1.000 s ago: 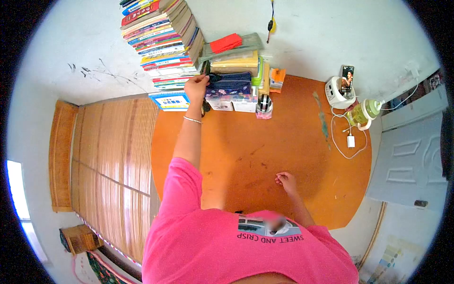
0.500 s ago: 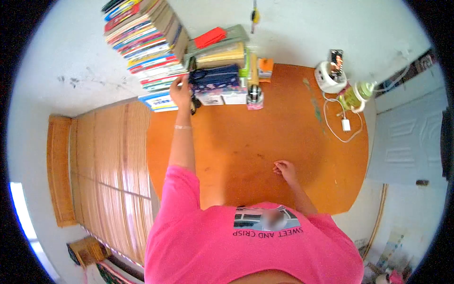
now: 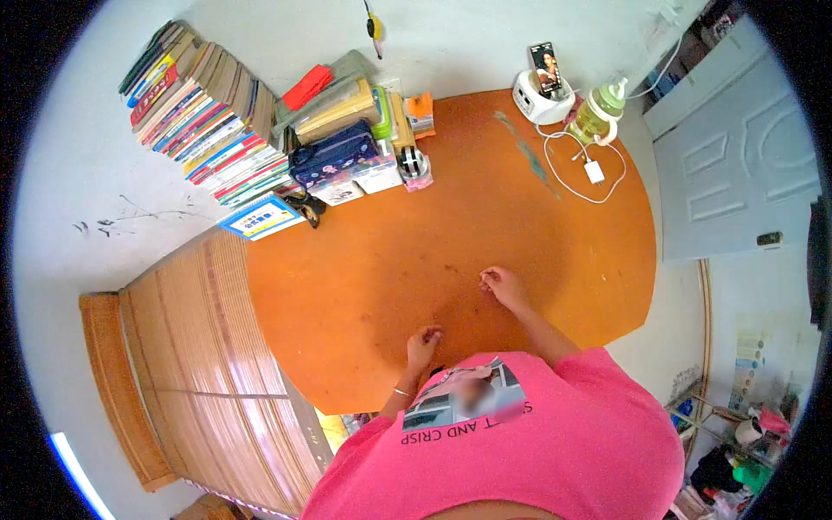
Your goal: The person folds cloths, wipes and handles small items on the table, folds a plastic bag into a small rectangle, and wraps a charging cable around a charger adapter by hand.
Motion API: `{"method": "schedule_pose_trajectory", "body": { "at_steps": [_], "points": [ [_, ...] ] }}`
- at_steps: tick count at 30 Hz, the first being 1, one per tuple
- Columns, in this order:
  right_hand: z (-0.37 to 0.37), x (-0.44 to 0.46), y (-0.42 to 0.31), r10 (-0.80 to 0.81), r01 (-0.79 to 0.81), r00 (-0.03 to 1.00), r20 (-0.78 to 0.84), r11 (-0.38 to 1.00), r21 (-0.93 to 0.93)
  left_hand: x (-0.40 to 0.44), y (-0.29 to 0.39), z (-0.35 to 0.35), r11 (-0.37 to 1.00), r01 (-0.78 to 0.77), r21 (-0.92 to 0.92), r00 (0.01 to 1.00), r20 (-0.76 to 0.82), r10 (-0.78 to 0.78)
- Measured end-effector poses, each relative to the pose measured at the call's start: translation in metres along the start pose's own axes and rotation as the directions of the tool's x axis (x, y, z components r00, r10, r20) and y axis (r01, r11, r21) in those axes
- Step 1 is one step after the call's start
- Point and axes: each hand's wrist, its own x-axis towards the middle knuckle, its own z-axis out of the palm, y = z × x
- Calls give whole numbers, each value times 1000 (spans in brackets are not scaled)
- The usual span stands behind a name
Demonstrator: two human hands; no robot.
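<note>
My left hand (image 3: 423, 347) is low over the near side of the brown table (image 3: 390, 260), close to my pink shirt. Its fingers are curled together, with a small dark patch at the fingertips. What they hold, if anything, is too small to make out. Farther up and to the right, my right hand (image 3: 503, 288) rests at the tabletop with its fingers loosely closed, and nothing shows in them. At the back left stands a dark blue patterned pencil case (image 3: 334, 156) in front of files, apart from both hands.
A tall stack of books (image 3: 212, 113) leans at the back left, with a blue-and-white desk calendar (image 3: 260, 217) before it. Back right are a white device (image 3: 542, 102) with a phone (image 3: 545, 68) on it, a green bottle (image 3: 600, 113) and a charger (image 3: 594, 171) with its cable.
My left hand has come back from beside the pencil case and books to the table's near side. My right hand stays near its place. The view has shifted and turned.
</note>
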Motion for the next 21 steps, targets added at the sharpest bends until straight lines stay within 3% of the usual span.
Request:
{"method": "schedule_pose_trajectory", "body": {
  "at_steps": [2,4,5,8,10,12,14,15,17,18,19,21],
  "points": [
    [-3,1,-2,-22,22,1000,14,1000,-10,-15,-4,-6,995,-12,102,975,220,-11],
    [-15,10,-2,-77,71,997,-19,971,-227,-25,-17,-19,978,-57,201,970,243,7],
    [-26,18,-4,-153,108,976,-153,956,-272,-28,-24,-26,951,-105,292,965,261,26],
    [-94,75,7,-482,198,776,-406,798,-570,-47,-17,-47,964,18,265,994,100,-46],
    [-144,88,-35,-587,145,629,-509,732,-666,-59,-85,-50,981,74,178,997,19,-79],
    [-201,113,-47,-564,-9,677,-473,636,-771,-68,-103,-48,989,124,83,991,-63,-119],
    [-248,153,-24,-619,-216,639,-457,426,-879,-87,-80,-55,952,256,171,967,-67,-248],
    [-278,175,-16,-527,-152,642,-557,624,-766,-92,-73,-56,949,263,172,964,-88,-251],
    [-295,186,-21,-410,-86,666,-623,787,-611,-106,-58,-49,944,217,249,975,-91,-200],
    [-301,174,-37,-420,-306,700,-578,555,-773,-110,-20,-44,897,309,315,950,-135,-280],
    [-300,167,-50,-414,-476,736,-536,248,-844,-115,-42,-36,893,320,315,947,-145,-288],
    [-321,186,-33,-454,-450,751,-480,181,-875,-133,-115,-20,966,181,185,976,-155,-153]
  ]
}}
